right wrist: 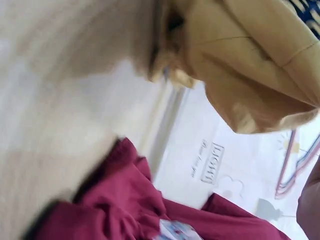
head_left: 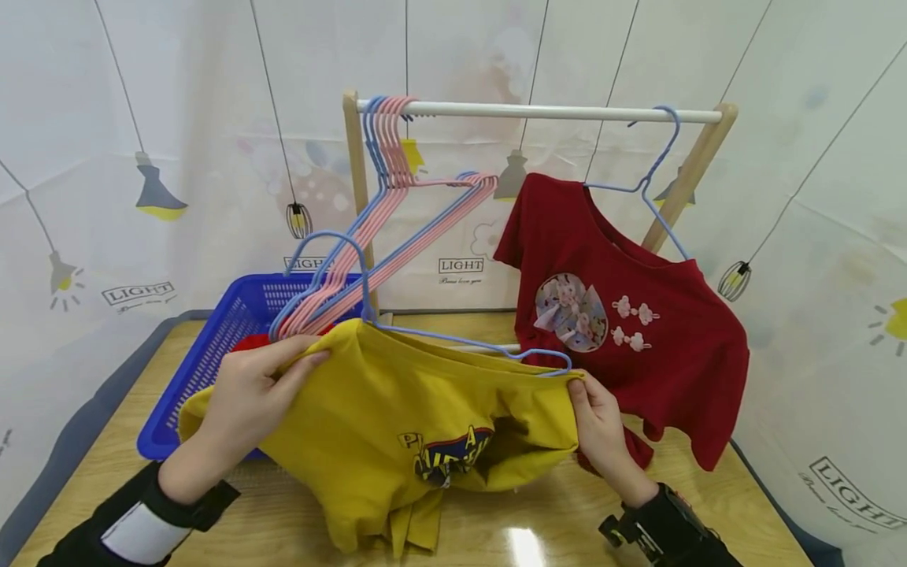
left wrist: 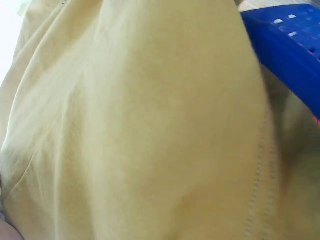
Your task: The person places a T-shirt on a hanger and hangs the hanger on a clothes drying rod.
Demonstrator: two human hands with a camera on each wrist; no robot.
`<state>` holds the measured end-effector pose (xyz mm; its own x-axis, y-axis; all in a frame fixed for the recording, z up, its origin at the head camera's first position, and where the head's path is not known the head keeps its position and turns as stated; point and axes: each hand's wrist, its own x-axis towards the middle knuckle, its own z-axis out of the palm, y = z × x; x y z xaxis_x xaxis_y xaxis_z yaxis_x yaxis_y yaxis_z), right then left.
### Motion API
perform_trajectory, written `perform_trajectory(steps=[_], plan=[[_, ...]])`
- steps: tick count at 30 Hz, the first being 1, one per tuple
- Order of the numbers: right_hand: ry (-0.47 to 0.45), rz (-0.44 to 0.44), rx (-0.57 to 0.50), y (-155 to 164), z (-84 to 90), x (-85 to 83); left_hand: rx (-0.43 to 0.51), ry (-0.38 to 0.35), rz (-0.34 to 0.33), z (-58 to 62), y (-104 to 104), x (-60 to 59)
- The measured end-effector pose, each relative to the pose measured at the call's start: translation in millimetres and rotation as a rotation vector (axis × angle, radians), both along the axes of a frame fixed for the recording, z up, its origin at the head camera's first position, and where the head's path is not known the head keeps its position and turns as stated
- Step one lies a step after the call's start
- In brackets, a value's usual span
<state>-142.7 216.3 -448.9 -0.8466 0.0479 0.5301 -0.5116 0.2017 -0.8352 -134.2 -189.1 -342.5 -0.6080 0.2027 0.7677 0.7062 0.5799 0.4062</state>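
Observation:
A yellow T-shirt [head_left: 354,409] with a dark printed front is stretched between my two hands above the table. My left hand [head_left: 244,394] pinches its upper left edge, and my right hand [head_left: 602,433] pinches the upper right edge. A blue clothes hanger [head_left: 453,339] sits at the neckline: its left side is hidden in the shirt, while the right end shows above the cloth close to my right fingers. Yellow cloth [left wrist: 165,120] fills most of the left wrist view. In the right wrist view the shirt [right wrist: 260,75] hangs at upper right.
A clothes rack with a white rail [head_left: 538,111] carries several pink and blue hangers [head_left: 393,157] at left. A dark red T-shirt [head_left: 638,354] hangs on a blue hanger [head_left: 662,157] at right. A blue plastic basket [head_left: 191,378] stands on the wooden table [head_left: 638,528] behind my left hand.

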Motion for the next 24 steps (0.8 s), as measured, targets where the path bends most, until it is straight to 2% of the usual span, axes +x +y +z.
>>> perform_trajectory(steps=[5, 11, 17, 24], plan=[[0.099, -0.068, 0.124, 13.5, 15.3, -2.4, -0.025, 0.008, 0.031, -1.8, -4.7, -2.3], [0.272, -0.107, 0.322, 30.6, 29.2, -3.8, -0.036, 0.004, 0.022, -2.9, -6.0, -3.8], [0.374, -0.050, 0.457, 41.4, 42.4, -4.6, -0.054, -0.037, -0.022, -3.1, -2.2, -4.5], [0.437, 0.059, 0.581, 37.4, 65.3, -10.4, -0.082, -0.079, -0.043, -7.4, 5.9, -6.3]])
